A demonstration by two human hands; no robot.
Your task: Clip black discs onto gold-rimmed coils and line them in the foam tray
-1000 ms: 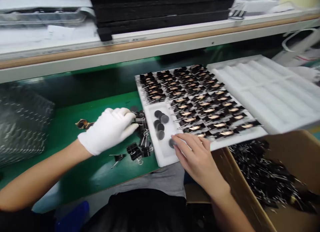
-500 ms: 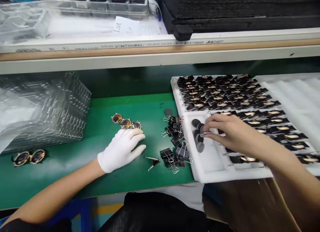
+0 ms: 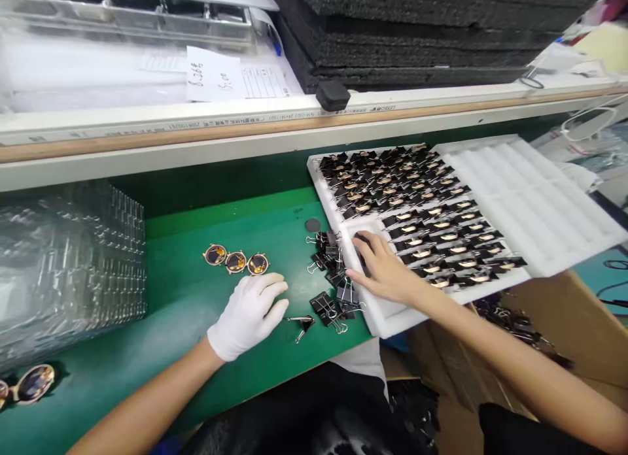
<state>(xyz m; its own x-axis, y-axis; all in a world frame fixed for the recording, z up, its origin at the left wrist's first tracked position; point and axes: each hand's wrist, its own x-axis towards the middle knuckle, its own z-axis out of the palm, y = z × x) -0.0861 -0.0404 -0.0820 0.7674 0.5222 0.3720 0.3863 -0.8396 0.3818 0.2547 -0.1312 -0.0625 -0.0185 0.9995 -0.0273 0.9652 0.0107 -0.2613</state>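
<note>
My left hand (image 3: 250,314), in a white glove, rests on the green tabletop with loosely bent fingers apart, holding nothing. Just beyond its fingertips lie round gold-rimmed pieces with dark, amber-patterned faces (image 3: 236,261). My bare right hand (image 3: 385,269) reaches into the front left compartment of a white tray (image 3: 383,325). Its thumb and fingers are spread over dark round discs (image 3: 364,238), largely hidden under the hand. Between my hands lie several black binder clips (image 3: 324,303), and one clip (image 3: 305,321) sits apart near my left fingers. A grey disc (image 3: 313,225) lies beside the tray.
Rows of binder clips gripping gold pieces (image 3: 392,180) fill much of the tray. Clear plastic trays (image 3: 73,265) are stacked at left, near a gold-rimmed two-lens piece (image 3: 34,383). A shelf edge (image 3: 196,125) crosses above, carrying black foam sheets (image 3: 417,43).
My right fingers have parted from a pinch around discs and spread lower over the compartment. My left hand stays about where it was on the tabletop. The view has turned rightward.
</note>
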